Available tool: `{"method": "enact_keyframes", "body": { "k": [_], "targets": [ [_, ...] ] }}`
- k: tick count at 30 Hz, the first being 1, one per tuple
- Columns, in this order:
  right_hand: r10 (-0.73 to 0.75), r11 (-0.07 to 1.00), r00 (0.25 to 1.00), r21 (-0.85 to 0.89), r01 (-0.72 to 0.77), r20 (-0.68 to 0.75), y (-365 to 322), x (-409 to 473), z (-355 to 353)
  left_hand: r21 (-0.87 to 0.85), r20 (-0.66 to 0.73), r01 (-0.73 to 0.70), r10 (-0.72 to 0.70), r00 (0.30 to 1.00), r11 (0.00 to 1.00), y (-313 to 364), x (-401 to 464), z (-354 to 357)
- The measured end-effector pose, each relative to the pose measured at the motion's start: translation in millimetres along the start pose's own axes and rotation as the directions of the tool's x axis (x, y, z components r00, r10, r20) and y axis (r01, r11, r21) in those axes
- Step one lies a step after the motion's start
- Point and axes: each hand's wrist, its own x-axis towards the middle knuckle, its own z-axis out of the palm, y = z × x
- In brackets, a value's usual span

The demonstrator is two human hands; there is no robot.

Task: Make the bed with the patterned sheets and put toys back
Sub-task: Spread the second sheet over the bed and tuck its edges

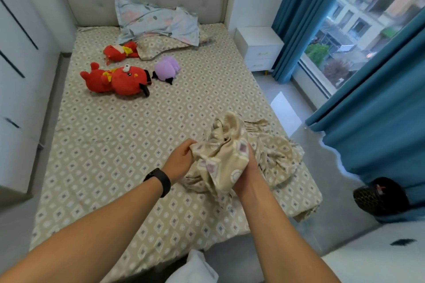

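Note:
The bed [110,149] wears a beige fitted sheet with a diamond pattern. At its right foot corner lies a bunched cloth of the same pattern [227,149]. My left hand [181,158] grips its left edge, and my right hand [246,177] holds the bundle from underneath on the right. Near the head of the bed lie a large red plush toy [117,80], a smaller red plush [119,50] and a purple plush [166,68]. A floral pillowcase [156,20] leans on the headboard over a beige patterned pillow [158,48].
A white wardrobe [20,53] runs along the bed's left side. A white nightstand [259,48] stands right of the headboard, beside blue curtains [377,126] and a window. A dark basket [379,195] sits on the floor at right. Something white [195,269] lies at the bed's foot.

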Motion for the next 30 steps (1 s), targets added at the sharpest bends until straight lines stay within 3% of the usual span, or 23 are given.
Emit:
{"method": "enact_keyframes", "body": {
  "k": [3,5,7,8,10,11,12,13,16,20,25,28,30],
  "targets": [
    [-0.132,0.988,0.965,0.11,0.11,0.226,-6.6,-2.9,6.2,-0.141,-0.096,-0.017,0.003,0.995,0.99,18.4,-0.7,-32.7],
    [-0.173,0.961,0.938,0.258,0.094,0.3,-13.1,-14.7,15.0,-0.112,-0.216,-0.168,0.141,0.966,0.979,43.0,-5.5,-82.8],
    [-0.308,0.936,0.923,0.245,0.252,0.229,-8.7,-25.6,35.9,-0.015,-0.285,-0.377,0.358,0.889,0.926,75.3,-11.3,-144.2],
    [-0.277,0.939,0.941,0.26,0.224,0.192,5.1,-36.0,52.4,0.014,-0.283,-0.483,0.467,0.838,0.875,91.9,-20.7,-184.0],
    [-0.435,0.878,0.892,0.278,0.39,0.125,36.1,-40.6,63.0,-0.025,-0.214,-0.618,0.599,0.771,0.786,112.8,-37.0,-237.3],
    [-0.582,0.808,0.807,0.187,0.559,0.103,64.0,-50.5,79.3,-0.033,-0.159,-0.662,0.65,0.743,0.749,113.5,-46.1,-255.7],
    [-0.597,0.8,0.799,0.127,0.587,0.068,97.6,-54.2,96.6,-0.005,-0.097,-0.68,0.676,0.731,0.734,106.2,-56.7,-272.3],
    [-0.544,0.839,0.837,0.059,0.541,0.062,126.2,-60.8,107.3,0.046,-0.049,-0.688,0.69,0.722,0.724,96.2,-62.0,-271.1],
    [-0.301,0.951,0.914,0.157,0.266,0.274,249.3,-61.1,135.7,0.168,0.106,-0.652,0.644,0.757,0.739,21.9,-89.5,-282.8],
    [-0.221,0.958,0.962,-0.147,0.245,0.163,327.4,-76.3,169.0,0.091,0.322,-0.538,0.486,0.812,0.838,-66.0,-148.7,-300.8],
    [-0.216,0.961,0.968,-0.15,0.233,0.125,358.9,-88.9,182.9,-0.096,0.248,-0.374,0.386,0.888,0.922,-112.5,-182.2,-318.2],
    [-0.268,0.897,0.963,-0.354,0.265,0.042,364.3,-80.7,196.8,-0.044,0.229,-0.334,0.335,0.914,0.941,-133.5,-188.7,-322.9],
    [-0.313,0.793,0.947,-0.531,0.299,0.065,360.2,-75.2,212.1,0.044,0.145,-0.303,0.294,0.945,0.952,-146.6,-180.7,-331.5]
  ]
}}
